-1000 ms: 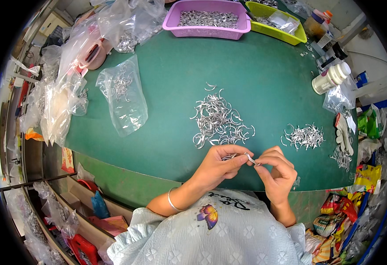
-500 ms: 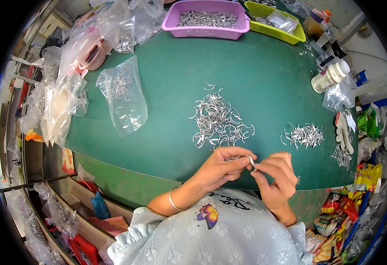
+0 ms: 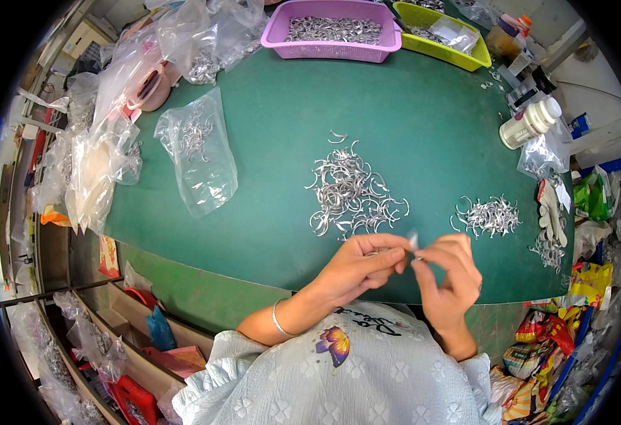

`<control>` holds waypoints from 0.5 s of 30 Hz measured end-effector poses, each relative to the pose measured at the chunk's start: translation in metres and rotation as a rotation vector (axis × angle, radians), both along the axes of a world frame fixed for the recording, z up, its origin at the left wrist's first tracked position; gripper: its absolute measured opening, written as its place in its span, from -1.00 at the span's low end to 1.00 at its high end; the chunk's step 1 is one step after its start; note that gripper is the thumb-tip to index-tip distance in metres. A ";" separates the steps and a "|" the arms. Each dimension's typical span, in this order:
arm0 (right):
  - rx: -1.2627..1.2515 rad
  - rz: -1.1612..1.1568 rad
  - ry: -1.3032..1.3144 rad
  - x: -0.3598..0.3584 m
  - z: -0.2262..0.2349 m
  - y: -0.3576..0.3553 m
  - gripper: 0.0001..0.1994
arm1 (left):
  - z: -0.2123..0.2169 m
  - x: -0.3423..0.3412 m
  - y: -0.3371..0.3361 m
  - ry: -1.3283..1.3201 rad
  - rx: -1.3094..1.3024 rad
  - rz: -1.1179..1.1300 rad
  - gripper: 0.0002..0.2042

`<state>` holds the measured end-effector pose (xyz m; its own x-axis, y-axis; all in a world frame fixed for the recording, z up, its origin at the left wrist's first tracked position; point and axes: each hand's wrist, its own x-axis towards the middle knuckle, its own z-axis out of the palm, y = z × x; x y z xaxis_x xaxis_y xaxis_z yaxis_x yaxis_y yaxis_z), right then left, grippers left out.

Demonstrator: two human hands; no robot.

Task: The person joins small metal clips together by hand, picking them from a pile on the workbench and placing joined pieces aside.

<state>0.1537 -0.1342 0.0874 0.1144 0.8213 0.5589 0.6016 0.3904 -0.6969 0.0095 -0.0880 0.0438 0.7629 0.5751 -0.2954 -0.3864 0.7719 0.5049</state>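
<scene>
My left hand (image 3: 363,268) and my right hand (image 3: 453,280) meet at the near edge of the green table (image 3: 268,156). Between their fingertips is a small curved silver metal piece (image 3: 414,239), smeared by motion. My left thumb and forefinger are pinched at it, and a bit of silver shows among the curled left fingers. The right thumb and forefinger close on the piece's other side. Just beyond my hands spreads a loose pile of curved metal pieces (image 3: 349,190). A smaller pile of similar pieces (image 3: 493,217) lies to the right.
A clear plastic bag (image 3: 207,170) with some pieces lies left. At the back stand a purple basket (image 3: 331,51) and a yellow-green basket (image 3: 459,58), both holding metal pieces. A white bottle (image 3: 530,123) and a glove (image 3: 551,212) are at the right edge. Plastic bags (image 3: 91,170) crowd the left.
The metal piece has tipped more upright and shifted slightly right and up. My right hand has moved a little up and to the right, its fingers turned. The piles look the same.
</scene>
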 end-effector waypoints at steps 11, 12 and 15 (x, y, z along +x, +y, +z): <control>-0.185 -0.626 -0.571 0.092 -0.097 0.010 -0.87 | -0.026 -0.019 0.012 0.002 -0.249 0.348 -0.81; -0.192 -0.639 -0.577 0.086 -0.096 0.010 -0.85 | -0.027 -0.019 0.012 -0.011 -0.261 0.360 -0.81; -0.199 -0.326 -0.424 0.064 -0.104 0.023 -0.81 | -0.026 -0.014 0.010 -0.024 -0.280 0.417 -0.82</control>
<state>0.2182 -0.1111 -0.0167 0.1790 0.8752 0.4495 0.9121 0.0237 -0.4093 -0.0048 -0.0784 0.0176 0.4937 0.7333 -0.4676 -0.6995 0.6543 0.2875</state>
